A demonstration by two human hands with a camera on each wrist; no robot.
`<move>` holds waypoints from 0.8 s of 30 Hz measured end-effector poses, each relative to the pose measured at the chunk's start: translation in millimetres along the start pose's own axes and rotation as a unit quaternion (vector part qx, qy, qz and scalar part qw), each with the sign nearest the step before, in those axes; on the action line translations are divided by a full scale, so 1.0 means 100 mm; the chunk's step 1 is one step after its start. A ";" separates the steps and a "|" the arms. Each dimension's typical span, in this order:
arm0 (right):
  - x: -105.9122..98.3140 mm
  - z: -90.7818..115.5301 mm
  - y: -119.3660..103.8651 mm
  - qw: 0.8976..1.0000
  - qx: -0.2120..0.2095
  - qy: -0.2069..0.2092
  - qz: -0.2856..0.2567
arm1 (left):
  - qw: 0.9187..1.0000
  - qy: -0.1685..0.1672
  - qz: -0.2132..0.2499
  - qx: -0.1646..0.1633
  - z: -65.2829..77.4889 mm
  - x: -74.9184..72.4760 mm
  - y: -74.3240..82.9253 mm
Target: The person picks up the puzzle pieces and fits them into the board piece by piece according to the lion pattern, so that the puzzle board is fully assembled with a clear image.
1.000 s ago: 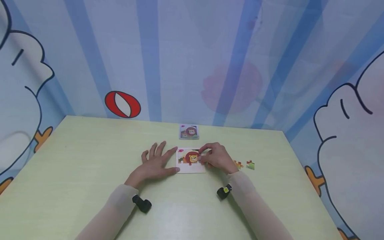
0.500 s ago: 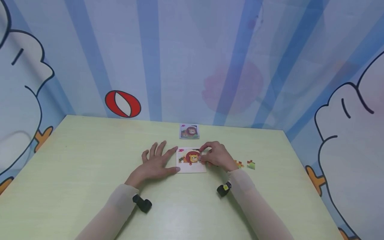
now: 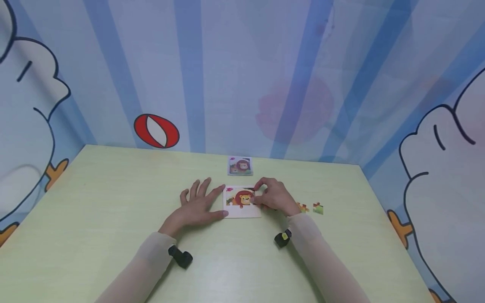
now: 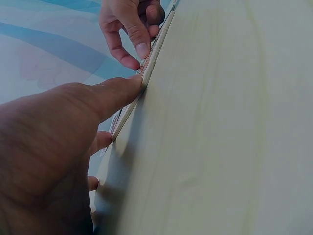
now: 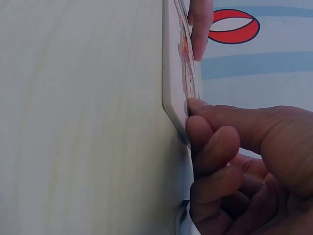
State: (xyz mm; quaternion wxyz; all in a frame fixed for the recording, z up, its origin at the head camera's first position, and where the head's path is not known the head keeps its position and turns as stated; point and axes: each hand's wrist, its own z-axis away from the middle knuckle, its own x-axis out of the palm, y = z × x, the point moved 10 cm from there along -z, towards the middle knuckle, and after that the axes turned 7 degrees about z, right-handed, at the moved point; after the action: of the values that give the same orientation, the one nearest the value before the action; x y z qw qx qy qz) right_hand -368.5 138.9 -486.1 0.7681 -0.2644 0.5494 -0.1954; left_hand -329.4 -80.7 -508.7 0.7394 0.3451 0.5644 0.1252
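A white puzzle board [image 3: 242, 213] lies on the table, its upper part filled with joined pieces that form a lion picture [image 3: 242, 198]. My left hand [image 3: 197, 210] spreads beside it, with the straight thumb and index finger touching its left corners. In the left wrist view that thumb [image 4: 120, 93] presses the board's edge. Over the right end of the picture, my right hand [image 3: 275, 198] pinches a puzzle piece between thumb and index finger, mostly hidden by them. The right wrist view shows the thumb [image 5: 220, 112] on the pieces and the other fingers curled at the board's side.
Two loose puzzle pieces, an orange one [image 3: 304, 208] and a green one [image 3: 318, 208], lie right of my right hand. Behind the board is a card [image 3: 240, 166] with the same lion picture. A printed cloth backdrop [image 3: 235, 84] rises at the table's far edge.
Both hands stay nearly in place. The right hand's fingers shift only slightly at the picture's right end, and the whole view drifts a little.
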 end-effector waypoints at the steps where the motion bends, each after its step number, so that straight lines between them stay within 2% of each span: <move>1: 0.00 0.00 0.01 1.000 0.000 0.000 -0.002 | 1.000 0.000 -0.001 0.000 0.00 0.00 0.00; 10: -0.01 0.02 0.11 0.998 -0.014 -0.001 -0.058 | 1.000 -0.003 -0.010 -0.001 -0.01 0.02 -0.01; 17: -0.20 0.10 0.21 0.993 -0.032 0.003 -0.117 | 1.000 -0.001 -0.010 0.002 -0.03 0.02 0.00; 20: -0.29 0.13 0.28 0.992 -0.029 0.009 -0.122 | 1.000 0.003 -0.012 0.003 -0.03 0.02 -0.01; 24: -0.43 0.17 0.41 0.995 -0.021 0.034 -0.095 | 1.000 0.003 -0.011 0.002 -0.03 0.02 -0.01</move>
State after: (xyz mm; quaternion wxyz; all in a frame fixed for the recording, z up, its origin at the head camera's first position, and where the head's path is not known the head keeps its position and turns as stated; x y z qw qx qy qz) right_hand -365.6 200.2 -475.4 0.7215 -0.3244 0.5514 -0.2650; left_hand -331.5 -78.7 -511.1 0.7383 0.3399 0.5708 0.1165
